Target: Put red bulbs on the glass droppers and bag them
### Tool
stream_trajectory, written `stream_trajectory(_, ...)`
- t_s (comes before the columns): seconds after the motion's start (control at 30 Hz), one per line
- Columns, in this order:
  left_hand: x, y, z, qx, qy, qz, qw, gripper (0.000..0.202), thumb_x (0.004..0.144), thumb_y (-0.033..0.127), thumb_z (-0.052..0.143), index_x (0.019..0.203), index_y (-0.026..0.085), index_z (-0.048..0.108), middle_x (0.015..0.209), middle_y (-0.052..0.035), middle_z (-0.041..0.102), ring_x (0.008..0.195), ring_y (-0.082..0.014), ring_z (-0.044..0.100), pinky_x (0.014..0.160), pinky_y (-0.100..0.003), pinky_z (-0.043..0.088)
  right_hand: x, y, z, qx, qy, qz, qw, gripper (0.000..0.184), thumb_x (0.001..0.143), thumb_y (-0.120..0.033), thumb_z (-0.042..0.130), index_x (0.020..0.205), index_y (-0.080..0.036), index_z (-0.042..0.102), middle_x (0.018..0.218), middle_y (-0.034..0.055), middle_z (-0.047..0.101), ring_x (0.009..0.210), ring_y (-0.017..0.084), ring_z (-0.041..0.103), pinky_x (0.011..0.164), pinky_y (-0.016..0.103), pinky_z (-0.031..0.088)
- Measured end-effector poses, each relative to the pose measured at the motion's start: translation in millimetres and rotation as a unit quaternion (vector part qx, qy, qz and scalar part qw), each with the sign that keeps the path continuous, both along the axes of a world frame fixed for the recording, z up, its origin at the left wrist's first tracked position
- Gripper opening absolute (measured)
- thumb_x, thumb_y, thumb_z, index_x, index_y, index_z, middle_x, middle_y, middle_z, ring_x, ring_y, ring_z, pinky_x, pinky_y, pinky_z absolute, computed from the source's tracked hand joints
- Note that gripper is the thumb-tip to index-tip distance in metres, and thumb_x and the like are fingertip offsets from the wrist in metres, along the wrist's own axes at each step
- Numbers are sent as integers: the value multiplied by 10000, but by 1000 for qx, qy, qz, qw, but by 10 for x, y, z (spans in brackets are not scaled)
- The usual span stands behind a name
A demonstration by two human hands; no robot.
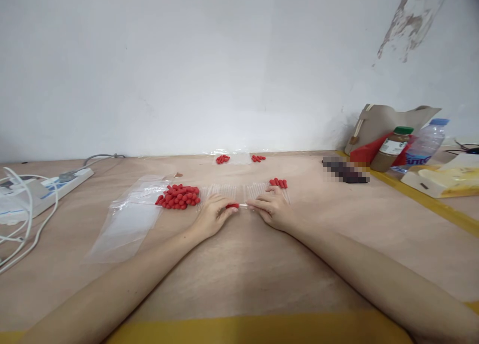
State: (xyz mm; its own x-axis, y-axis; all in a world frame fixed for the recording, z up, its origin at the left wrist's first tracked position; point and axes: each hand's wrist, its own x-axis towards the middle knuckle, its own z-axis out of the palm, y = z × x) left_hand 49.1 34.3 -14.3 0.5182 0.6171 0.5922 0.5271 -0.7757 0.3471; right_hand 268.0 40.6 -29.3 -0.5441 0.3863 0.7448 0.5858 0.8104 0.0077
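My left hand point(214, 214) pinches a red cap point(232, 205) on the end of a thin clear tube point(244, 205). My right hand point(272, 208) pinches the other end of that same tube. Both hands rest on the wooden table point(239, 274). Just beyond them lies a row of several clear tubes point(239, 190). A pile of several red caps point(178, 196) sits left of my left hand. A few capped tubes point(279, 182) lie behind my right hand.
Clear plastic bags point(125, 219) lie at left. A white power strip point(56, 181) with cables sits at far left. More red caps point(222, 159) rest near the wall. At right stand a jar point(391, 149), a water bottle point(424, 145) and a brown bag point(385, 119).
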Motion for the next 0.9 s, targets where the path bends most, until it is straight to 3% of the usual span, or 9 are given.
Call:
stream_trajectory(0.17, -11, -23, 9, 36, 65, 33, 997, 165, 849, 306, 490, 877, 238, 637, 821, -9, 666, 783, -171, 568, 914, -406, 262, 37, 32, -20, -20, -17, 6, 1000, 217, 853, -212, 463, 984, -250, 631, 748, -4, 659, 650, 91, 546, 822, 348, 254)
stream_trajectory(0.3, -5, -50, 0, 33, 79, 18, 996, 188, 860, 285, 457, 898, 251, 638, 817, -4, 669, 763, -158, 582, 946, -405, 216, 39, 12, 6, -12, -41, -8, 999, 214, 854, -222, 457, 952, -247, 645, 744, 3, 663, 633, 93, 537, 813, 350, 233)
stream_trajectory(0.57, 10, -54, -20, 32, 83, 24, 996, 188, 853, 289, 465, 852, 225, 642, 767, -9, 663, 718, -152, 580, 946, -394, 219, -11, -54, 71, -1, -66, -25, 998, 237, 855, -202, 422, 848, -202, 659, 613, -1, 621, 535, 89, 454, 716, 328, 210)
stream_trajectory(0.9, 10, -86, -11, 14, 83, -3, 996, 178, 853, 300, 462, 849, 205, 613, 750, -9, 641, 691, -142, 561, 883, -351, 308, -72, -141, 73, -8, -67, -26, 997, 217, 841, -176, 428, 796, -184, 640, 624, 0, 618, 534, 89, 426, 693, 315, 209)
